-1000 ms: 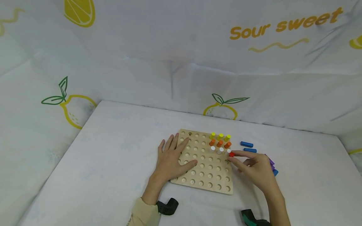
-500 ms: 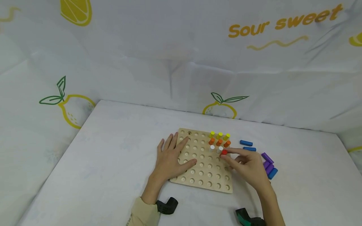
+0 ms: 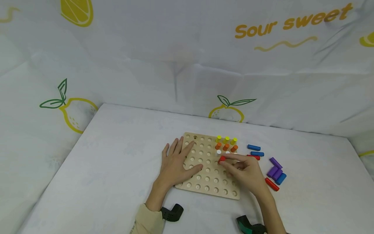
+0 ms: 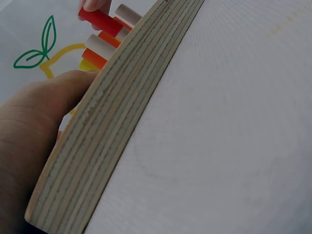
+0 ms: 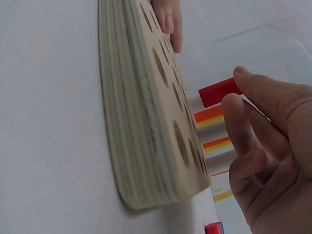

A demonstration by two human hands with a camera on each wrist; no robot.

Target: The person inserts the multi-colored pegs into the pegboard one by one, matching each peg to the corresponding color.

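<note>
My left hand [image 3: 176,164] rests spread over the left part of a wooden pegboard [image 3: 203,182], fingers straight. With thumb and index finger, my right hand [image 3: 246,170] pinches a red peg [image 5: 218,92]. That peg is held tilted, its free end towards the board face and just in front of the white pegs [image 3: 218,152]. Rows of yellow pegs [image 3: 226,139] and orange pegs [image 3: 226,147] stand in holes at the board's far right corner. In the head view the right fingers partly cover the white row. Whether the red peg touches a hole cannot be made out.
To the right of the board lie loose blue pegs [image 3: 254,147], purple pegs [image 3: 274,171] and red pegs [image 3: 272,184] on the white tablecloth. Black wrist devices [image 3: 172,213] sit at both wrists. A lemon-print cloth hangs behind the table.
My right hand has moved left across the board with the red peg, from the right edge to beside the leftmost white peg. Loose red pegs have come into sight. The left hand stays put.
</note>
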